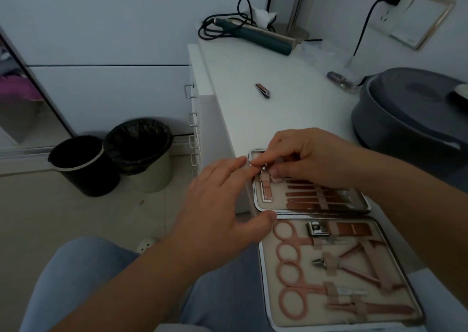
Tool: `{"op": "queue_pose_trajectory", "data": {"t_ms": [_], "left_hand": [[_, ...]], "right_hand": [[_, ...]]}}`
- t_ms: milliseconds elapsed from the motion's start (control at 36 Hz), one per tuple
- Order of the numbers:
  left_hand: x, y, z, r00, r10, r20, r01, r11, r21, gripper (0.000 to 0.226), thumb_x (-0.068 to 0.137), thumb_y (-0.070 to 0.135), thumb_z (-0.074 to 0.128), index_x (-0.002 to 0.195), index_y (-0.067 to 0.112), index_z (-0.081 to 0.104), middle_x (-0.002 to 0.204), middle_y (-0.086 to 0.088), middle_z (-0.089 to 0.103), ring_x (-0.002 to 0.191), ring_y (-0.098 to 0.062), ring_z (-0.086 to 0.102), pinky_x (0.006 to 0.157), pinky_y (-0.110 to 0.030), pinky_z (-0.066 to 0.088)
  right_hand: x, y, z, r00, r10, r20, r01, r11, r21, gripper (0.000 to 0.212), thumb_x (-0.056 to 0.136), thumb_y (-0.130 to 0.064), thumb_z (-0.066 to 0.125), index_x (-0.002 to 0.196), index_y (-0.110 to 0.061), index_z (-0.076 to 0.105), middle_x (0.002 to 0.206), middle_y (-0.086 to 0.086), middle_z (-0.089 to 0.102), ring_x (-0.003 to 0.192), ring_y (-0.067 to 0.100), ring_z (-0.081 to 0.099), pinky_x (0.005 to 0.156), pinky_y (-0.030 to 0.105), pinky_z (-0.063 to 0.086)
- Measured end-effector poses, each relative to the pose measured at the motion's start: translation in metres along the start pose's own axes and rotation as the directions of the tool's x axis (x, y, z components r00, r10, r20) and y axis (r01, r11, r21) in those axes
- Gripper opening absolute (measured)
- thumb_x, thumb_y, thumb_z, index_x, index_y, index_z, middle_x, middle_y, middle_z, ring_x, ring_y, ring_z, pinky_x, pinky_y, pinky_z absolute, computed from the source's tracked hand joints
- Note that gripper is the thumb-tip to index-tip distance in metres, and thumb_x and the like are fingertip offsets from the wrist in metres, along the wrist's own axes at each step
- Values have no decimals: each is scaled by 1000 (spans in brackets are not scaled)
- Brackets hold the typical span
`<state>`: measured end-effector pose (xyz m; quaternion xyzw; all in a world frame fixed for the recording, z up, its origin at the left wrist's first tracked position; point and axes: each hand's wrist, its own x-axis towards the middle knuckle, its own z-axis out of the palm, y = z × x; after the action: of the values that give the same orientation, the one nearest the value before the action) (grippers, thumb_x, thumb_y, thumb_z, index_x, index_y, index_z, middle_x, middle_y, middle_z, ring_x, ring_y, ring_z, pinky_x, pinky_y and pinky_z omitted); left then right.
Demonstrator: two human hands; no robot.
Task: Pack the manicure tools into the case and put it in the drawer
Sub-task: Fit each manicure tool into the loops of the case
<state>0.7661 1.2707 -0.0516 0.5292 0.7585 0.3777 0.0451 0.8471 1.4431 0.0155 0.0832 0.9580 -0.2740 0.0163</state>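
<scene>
1. Scissors (295, 260) and pliers (354, 263) sit strapped in the near half of the open case (266, 276).
2. Left hand (222, 205) hovers fingers spread, empty, thumb at the hinge.
3. Right hand (304, 157) pinches a small tool at the far half's strap.
4. One clipper (262, 90) lies well apart on the dresser (266, 119).
5. No writing is legible.

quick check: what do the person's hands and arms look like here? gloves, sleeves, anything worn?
Both bare: no gloves on the left hand or right hand, and no rings, watch or bands visible. Both forearms are uncovered as far as the frame edges, so no sleeves show. Fingernails look short and unpainted. The only clothing in view is light blue trousers on the lap.
</scene>
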Motion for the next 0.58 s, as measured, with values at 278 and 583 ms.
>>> {"op": "queue_pose_trajectory", "data": {"t_ms": [278, 583], "left_hand": [[4, -4, -5, 999, 40, 19, -39, 996, -77, 63, 64, 62, 51, 121, 39, 43, 121, 26, 36, 119, 3, 32, 101, -21, 25], [27, -16, -7, 1000, 9, 25, -5, 984, -178, 55, 69, 58, 45, 116, 32, 57, 105, 16, 43, 108, -3, 39, 95, -14, 30]], "right_hand": [[12, 3, -18, 993, 84, -86, -82, 996, 32, 21, 83, -31, 61, 82, -51, 63, 81, -26, 64, 77, -11, 58, 63, 4, 43], [101, 53, -30, 771, 458, -443, -481, 874, 67, 44, 82, -43, 59, 107, -7, 62, 106, 11, 64, 88, 25, 59, 77, 33, 46]]}}
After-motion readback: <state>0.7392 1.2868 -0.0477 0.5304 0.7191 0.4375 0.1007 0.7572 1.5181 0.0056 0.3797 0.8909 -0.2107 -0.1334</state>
